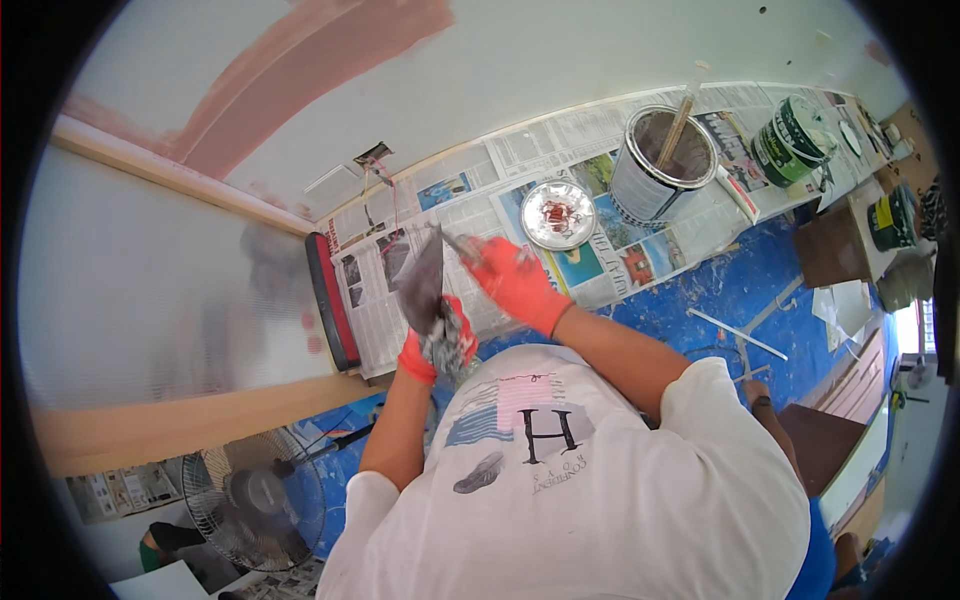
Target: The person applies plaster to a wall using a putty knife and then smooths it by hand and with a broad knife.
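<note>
My left hand (430, 345), in a red glove with grey smears, grips a wide scraper (420, 285), its dark, coated blade pointing up. My right hand (512, 282), also red-gloved, is closed on a narrow grey tool (460, 243) beside the blade's upper part; motion blurs this tool. Just right of them a round silver lid (556, 215) with reddish residue lies on newspaper (600, 283). Farther right stands an open metal paint can (645, 185) with a wooden stick (680, 125) in it.
A red-and-black bar (330, 300) lies at the bench's left end by a translucent panel (160, 280). Green buckets (785, 150) stand rightward. A wall (480, 70) rises behind. A wire fan (250, 500) stands lower left on blue sheeting (730, 300).
</note>
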Motion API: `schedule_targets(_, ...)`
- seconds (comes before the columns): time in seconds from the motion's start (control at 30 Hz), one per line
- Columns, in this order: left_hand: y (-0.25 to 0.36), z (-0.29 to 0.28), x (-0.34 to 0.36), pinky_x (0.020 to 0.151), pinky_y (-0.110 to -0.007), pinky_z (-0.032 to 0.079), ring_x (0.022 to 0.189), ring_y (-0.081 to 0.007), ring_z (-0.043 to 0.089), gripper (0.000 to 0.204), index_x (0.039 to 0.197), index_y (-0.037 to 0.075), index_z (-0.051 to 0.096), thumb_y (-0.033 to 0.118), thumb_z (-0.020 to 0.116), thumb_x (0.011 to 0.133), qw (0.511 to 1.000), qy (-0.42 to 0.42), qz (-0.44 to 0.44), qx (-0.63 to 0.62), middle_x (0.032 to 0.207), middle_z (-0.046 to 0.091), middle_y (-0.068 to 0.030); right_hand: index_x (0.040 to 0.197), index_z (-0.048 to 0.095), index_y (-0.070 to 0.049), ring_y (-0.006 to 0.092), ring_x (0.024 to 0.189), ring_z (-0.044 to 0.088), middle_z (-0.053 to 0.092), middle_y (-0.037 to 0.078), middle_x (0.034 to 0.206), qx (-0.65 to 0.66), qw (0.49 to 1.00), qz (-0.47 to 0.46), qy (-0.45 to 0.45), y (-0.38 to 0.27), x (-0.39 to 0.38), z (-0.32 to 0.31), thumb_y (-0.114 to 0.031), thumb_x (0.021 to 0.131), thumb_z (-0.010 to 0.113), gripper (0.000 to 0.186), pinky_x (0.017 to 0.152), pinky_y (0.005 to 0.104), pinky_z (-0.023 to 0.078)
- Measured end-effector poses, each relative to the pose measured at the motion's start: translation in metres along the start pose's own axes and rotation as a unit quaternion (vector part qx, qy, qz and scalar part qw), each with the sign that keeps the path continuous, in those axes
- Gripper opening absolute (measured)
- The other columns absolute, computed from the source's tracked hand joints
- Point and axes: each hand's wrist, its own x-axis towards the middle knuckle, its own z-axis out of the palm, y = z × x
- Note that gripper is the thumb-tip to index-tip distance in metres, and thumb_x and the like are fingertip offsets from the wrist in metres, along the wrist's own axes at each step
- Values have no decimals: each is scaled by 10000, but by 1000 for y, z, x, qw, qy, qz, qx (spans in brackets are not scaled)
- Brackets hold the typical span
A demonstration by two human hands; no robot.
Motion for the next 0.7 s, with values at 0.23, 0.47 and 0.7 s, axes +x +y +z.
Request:
schedule_targets(0.23, 23, -6, -53, 419, -419, 450, 476, -305, 562, 610, 839, -5, 558, 589, 471, 945, 999, 19, 11, 28, 645, 589, -171, 1214, 654, -59, 315, 964, 663, 692, 202, 1015, 240, 930, 246, -130, 23, 13, -38, -300, 966, 606, 350, 859, 387, 519)
schedule_targets(0.47, 28, -19, -74, 416, -384, 449, 473, -248, 570, 665, 910, 33, 593, 677, 432, 950, 994, 104, 41, 19, 656, 611, -143, 1075, 670, 26, 136, 713, 623, 684, 39, 839, 251, 926, 272, -71, 71, 9, -49, -235, 934, 675, 296, 621, 304, 485)
schedule_targets(0.7, 29, 10, -84, 523, -359, 462, 520, -202, 550, 311, 927, 31, 600, 334, 666, 948, 848, 325, 115, 402, 647, 559, -83, 1298, 587, 15, 159, 906, 656, 700, 94, 1052, 412, 865, 285, 4, 100, -26, -71, -161, 944, 636, 399, 849, 317, 522)
